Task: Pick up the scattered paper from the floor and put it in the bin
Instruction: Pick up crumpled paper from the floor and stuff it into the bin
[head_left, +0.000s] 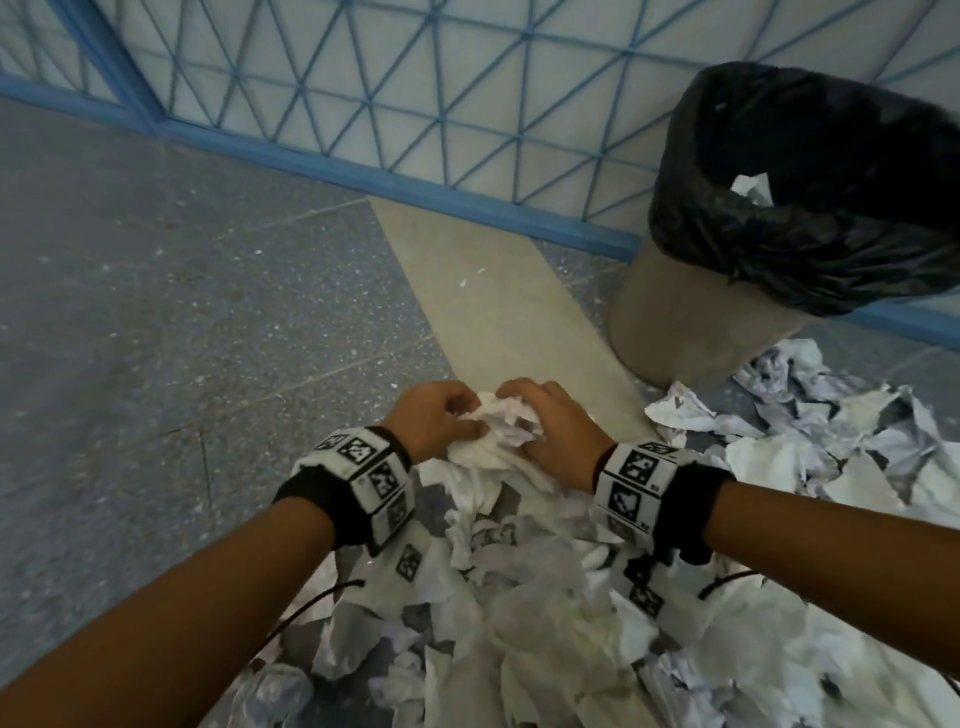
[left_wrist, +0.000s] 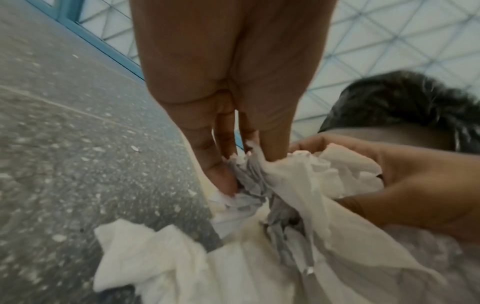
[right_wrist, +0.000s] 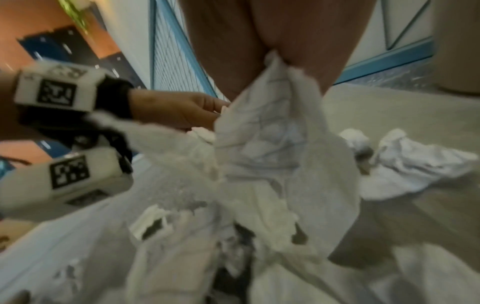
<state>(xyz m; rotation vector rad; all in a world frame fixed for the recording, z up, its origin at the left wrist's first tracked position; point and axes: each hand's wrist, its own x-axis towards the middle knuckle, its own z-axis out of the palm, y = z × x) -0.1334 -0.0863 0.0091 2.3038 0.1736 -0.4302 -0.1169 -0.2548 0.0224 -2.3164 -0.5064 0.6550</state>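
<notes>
Both hands hold one bundle of crumpled white paper (head_left: 498, 436) above the floor. My left hand (head_left: 441, 415) grips its left side, fingers curled into the folds (left_wrist: 226, 176). My right hand (head_left: 550, 421) clutches the right side, with paper bunched in its palm (right_wrist: 272, 115). Loose sheets hang down from the bundle (left_wrist: 285, 257). The bin (head_left: 691, 306), beige with a black liner (head_left: 810, 218), stands at the upper right by the wall, with a white scrap (head_left: 750, 187) inside. A large pile of crumpled paper (head_left: 519, 623) covers the floor beneath my arms.
More crumpled paper (head_left: 831, 421) lies at the foot of the bin on the right. A blue-framed wall with a triangular grid (head_left: 415, 104) runs behind. The speckled grey floor (head_left: 156, 312) stretches to the left, crossed by a pale strip (head_left: 493, 312).
</notes>
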